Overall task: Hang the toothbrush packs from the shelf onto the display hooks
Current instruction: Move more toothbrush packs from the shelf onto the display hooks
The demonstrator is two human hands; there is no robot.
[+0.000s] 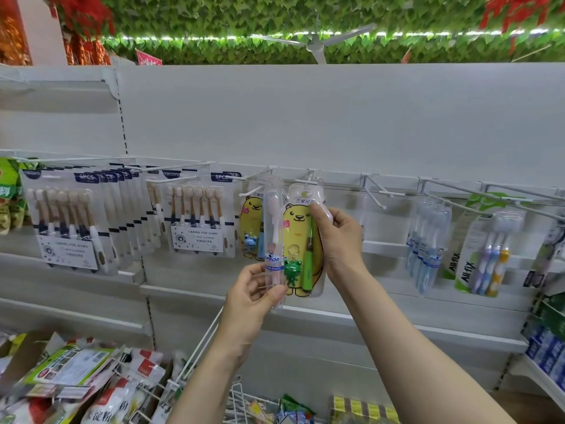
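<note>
**Ann:** Starting wide, the white back panel (336, 117) fills the middle of the shot, and a rail of white display hooks (374, 191) runs across it.

**Ben:** Big stock on the left of that rail: rows of six-piece toothbrush packs (68, 221), hanging one behind another.

**Ann:** Over on the right, clear tube packs (428, 240) and an All-fix multipack (483, 255) hang from the long hooks.

**Ben:** Now the action, dead centre. Right hand (339, 237) is up high, thumb and fingers curled round the right edge of the yellow bear pack (298, 231), the one with the green frog keyring and green brush. Its top sits right at a hook, though I can't tell whether the hole is on the prong.

**Ann:** And the left hand (253, 295)?

**Ben:** Lower down, pinching the bottom of a clear tube toothbrush pack (273, 240), held upright, just beside the bear pack on its left.

**Ann:** Behind that tube, a second bear pack (250, 228) hangs, with a blue frog charm.

**Ben:** Bottom left, mixed bagged goods (76, 377) lie in a wire basket.
</note>
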